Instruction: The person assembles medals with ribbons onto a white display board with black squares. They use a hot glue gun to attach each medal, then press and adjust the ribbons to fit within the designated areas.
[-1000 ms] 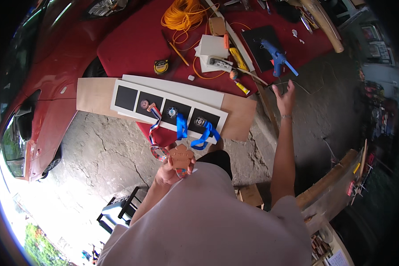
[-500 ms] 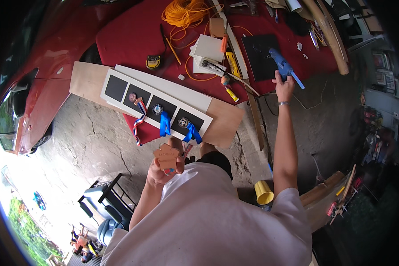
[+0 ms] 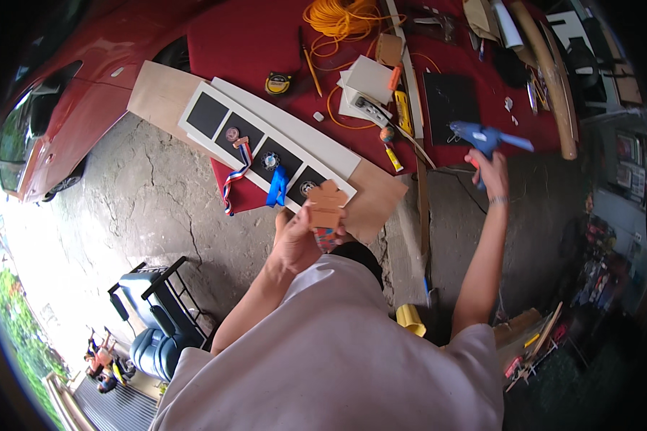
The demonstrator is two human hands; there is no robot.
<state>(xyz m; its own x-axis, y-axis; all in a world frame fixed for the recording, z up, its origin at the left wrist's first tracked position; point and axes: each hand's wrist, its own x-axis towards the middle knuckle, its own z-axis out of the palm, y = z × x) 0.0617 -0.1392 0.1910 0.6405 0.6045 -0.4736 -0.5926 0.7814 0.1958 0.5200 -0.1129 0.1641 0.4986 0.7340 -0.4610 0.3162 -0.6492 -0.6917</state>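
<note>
My left hand [image 3: 295, 241] holds up a copper-coloured medal [image 3: 326, 206] with a scalloped edge. A patterned ribbon [image 3: 326, 238] hangs below its fingers. Out to the right, my right hand [image 3: 492, 174] is wrapped round the handle of a blue hot glue gun [image 3: 480, 136], which is above the table's near edge. Beyond the left hand lies a white frame [image 3: 226, 110] with black panels. On these rest a medal with a striped ribbon [image 3: 233, 134], a silvery medal with a blue ribbon [image 3: 270, 160] and a third medal [image 3: 308, 188], partly covered by the held one.
The frame rests on a plywood board [image 3: 381, 205] by the red-covered table [image 3: 241, 47]. A tape measure [image 3: 278, 82], orange cord [image 3: 341, 18], power strip [image 3: 372, 109] and black sheet [image 3: 451, 108] lie on the table. A red car [image 3: 86, 86] stands left; a yellow bucket [image 3: 410, 320] is beside me.
My right hand has lifted the glue gun off the black sheet and swung it right and nearer. My left hand has brought the medal right and up, over the frame's near edge.
</note>
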